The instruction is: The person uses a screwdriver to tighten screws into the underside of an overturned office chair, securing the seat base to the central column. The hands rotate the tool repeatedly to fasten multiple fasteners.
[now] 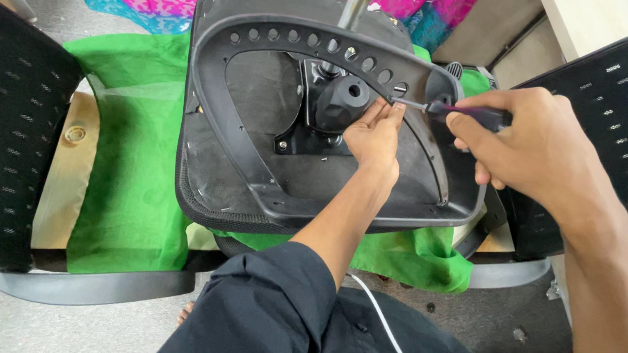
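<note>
two hands are working on an upturned black plastic chair seat (249, 167) (lying on green cloth (132, 174)): right hand (530, 147) clenching a dark-handled screwdriver (456, 111), left hand (376, 133) fingers pinching at its tip.

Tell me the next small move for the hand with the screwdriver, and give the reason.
Probably turn the screwdriver in place, pressing lightly. Its tip sits at a spot on the perforated black frame of the upturned chair seat, the right hand is wrapped around the handle, and the left hand has its fingertips right beside the tip, steadying it.
</note>
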